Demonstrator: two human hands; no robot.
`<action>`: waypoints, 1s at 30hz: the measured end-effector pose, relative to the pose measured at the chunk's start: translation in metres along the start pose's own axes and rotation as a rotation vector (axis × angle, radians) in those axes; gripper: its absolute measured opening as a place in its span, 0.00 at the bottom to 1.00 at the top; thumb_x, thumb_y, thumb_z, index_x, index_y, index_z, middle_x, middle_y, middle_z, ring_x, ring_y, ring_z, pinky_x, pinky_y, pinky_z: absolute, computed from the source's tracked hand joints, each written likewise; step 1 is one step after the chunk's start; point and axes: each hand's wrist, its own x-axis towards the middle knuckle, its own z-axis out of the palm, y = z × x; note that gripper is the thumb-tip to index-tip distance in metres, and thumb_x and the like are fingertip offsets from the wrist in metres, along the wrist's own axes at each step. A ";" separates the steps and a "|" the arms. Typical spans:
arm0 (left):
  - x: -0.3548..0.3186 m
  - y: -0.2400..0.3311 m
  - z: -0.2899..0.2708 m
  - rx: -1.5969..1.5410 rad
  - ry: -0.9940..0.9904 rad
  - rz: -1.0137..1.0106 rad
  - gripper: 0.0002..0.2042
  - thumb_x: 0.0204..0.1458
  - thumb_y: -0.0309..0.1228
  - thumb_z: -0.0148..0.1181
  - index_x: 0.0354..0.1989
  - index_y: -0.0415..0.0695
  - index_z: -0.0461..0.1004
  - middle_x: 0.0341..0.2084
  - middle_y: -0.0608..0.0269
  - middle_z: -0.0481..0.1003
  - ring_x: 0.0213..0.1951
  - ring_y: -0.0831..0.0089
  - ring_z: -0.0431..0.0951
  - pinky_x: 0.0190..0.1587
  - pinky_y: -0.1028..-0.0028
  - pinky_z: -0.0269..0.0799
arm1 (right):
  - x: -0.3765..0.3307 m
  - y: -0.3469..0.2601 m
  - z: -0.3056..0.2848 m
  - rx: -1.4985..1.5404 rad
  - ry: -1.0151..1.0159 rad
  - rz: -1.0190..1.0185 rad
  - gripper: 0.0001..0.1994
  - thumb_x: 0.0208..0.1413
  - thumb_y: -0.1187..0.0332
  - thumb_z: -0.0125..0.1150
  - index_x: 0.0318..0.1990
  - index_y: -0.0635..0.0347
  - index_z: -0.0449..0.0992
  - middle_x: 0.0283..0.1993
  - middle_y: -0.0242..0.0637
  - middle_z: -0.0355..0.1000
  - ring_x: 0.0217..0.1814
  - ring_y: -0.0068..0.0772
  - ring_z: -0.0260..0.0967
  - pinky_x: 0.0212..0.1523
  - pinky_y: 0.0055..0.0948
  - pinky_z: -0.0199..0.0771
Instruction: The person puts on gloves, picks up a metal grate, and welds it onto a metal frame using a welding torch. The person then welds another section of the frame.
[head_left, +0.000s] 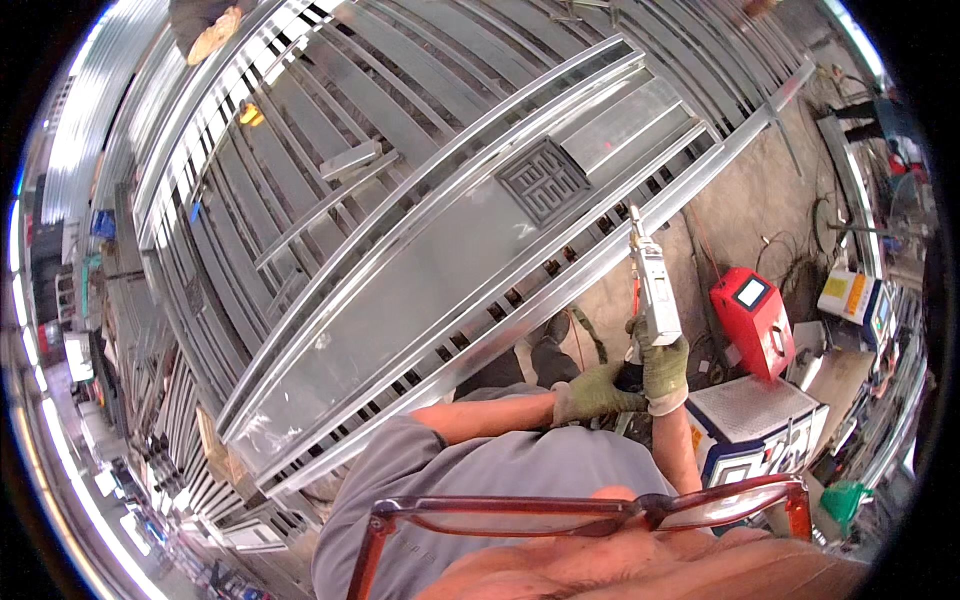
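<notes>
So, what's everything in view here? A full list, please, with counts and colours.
Panel: one, grey, centre
Square emblem: one, dark grey, on the panel
Slats: many, grey, behind the panel
Metal block: one, grey, on the slats
Yellow item: one, yellow, among the slats, kind unclear
Tool: one, silver, in the right hand
Red machine: one, red, right
Cabinet: one, white and blue, below the red machine
Green item: one, green, lower right, kind unclear
Crowded edges: uncountable, mixed colours, too small to tell
Glasses: one pair, red-brown, bottom
Shirt: one, grey, bottom
Hands: two, green gloves, left beside right
</notes>
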 end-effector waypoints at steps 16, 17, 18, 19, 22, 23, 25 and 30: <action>-0.084 -0.007 -0.068 0.218 -0.186 0.134 0.23 0.63 0.47 0.69 0.57 0.40 0.83 0.49 0.47 0.87 0.51 0.53 0.86 0.58 0.56 0.79 | -0.054 -0.031 0.107 0.185 -0.020 0.079 0.46 0.59 0.41 0.79 0.77 0.60 0.68 0.63 0.38 0.81 0.61 0.32 0.79 0.59 0.33 0.81; -0.090 -0.003 -0.082 0.404 -0.231 0.075 0.25 0.62 0.48 0.69 0.58 0.40 0.83 0.52 0.44 0.86 0.53 0.50 0.86 0.60 0.55 0.78 | -0.054 -0.029 0.114 0.164 0.003 0.068 0.48 0.59 0.40 0.79 0.77 0.60 0.68 0.65 0.38 0.80 0.63 0.33 0.79 0.61 0.34 0.81; -0.097 0.002 -0.097 0.587 -0.272 0.018 0.27 0.62 0.50 0.68 0.60 0.40 0.82 0.55 0.42 0.85 0.55 0.47 0.85 0.62 0.54 0.78 | -0.051 -0.028 0.120 0.076 -0.007 0.037 0.45 0.61 0.42 0.79 0.77 0.60 0.68 0.67 0.40 0.79 0.66 0.35 0.77 0.65 0.36 0.79; -0.108 0.014 -0.115 0.595 -0.277 0.007 0.28 0.63 0.52 0.65 0.59 0.40 0.82 0.56 0.40 0.84 0.56 0.43 0.84 0.62 0.53 0.78 | -0.049 -0.024 0.125 -0.004 -0.011 0.006 0.43 0.63 0.45 0.79 0.76 0.61 0.68 0.69 0.41 0.77 0.70 0.36 0.75 0.68 0.37 0.78; -0.133 0.042 -0.193 0.907 -0.156 0.064 0.28 0.64 0.48 0.64 0.65 0.41 0.80 0.58 0.40 0.83 0.59 0.44 0.83 0.66 0.51 0.76 | -0.051 -0.013 0.137 -0.175 -0.017 -0.026 0.35 0.67 0.53 0.76 0.74 0.60 0.70 0.65 0.45 0.81 0.67 0.34 0.79 0.67 0.37 0.79; -0.147 0.083 -0.213 0.882 0.001 0.028 0.24 0.64 0.44 0.63 0.62 0.40 0.81 0.56 0.40 0.83 0.57 0.43 0.84 0.64 0.51 0.77 | -0.052 -0.013 0.142 -0.187 -0.009 -0.024 0.33 0.68 0.56 0.75 0.74 0.59 0.71 0.65 0.46 0.81 0.66 0.34 0.80 0.67 0.36 0.79; -0.148 0.091 -0.270 0.921 0.248 0.264 0.18 0.65 0.39 0.61 0.56 0.41 0.83 0.53 0.44 0.85 0.55 0.45 0.84 0.62 0.52 0.79 | -0.050 -0.025 0.160 -0.228 -0.015 -0.029 0.30 0.69 0.61 0.74 0.74 0.59 0.71 0.64 0.46 0.82 0.65 0.33 0.81 0.66 0.36 0.80; -0.083 0.124 -0.340 1.233 0.419 0.459 0.16 0.65 0.34 0.60 0.57 0.45 0.84 0.55 0.52 0.85 0.60 0.49 0.82 0.65 0.53 0.77 | -0.037 -0.035 0.184 -0.370 -0.097 0.048 0.28 0.67 0.68 0.70 0.74 0.58 0.72 0.63 0.53 0.81 0.67 0.46 0.80 0.66 0.39 0.78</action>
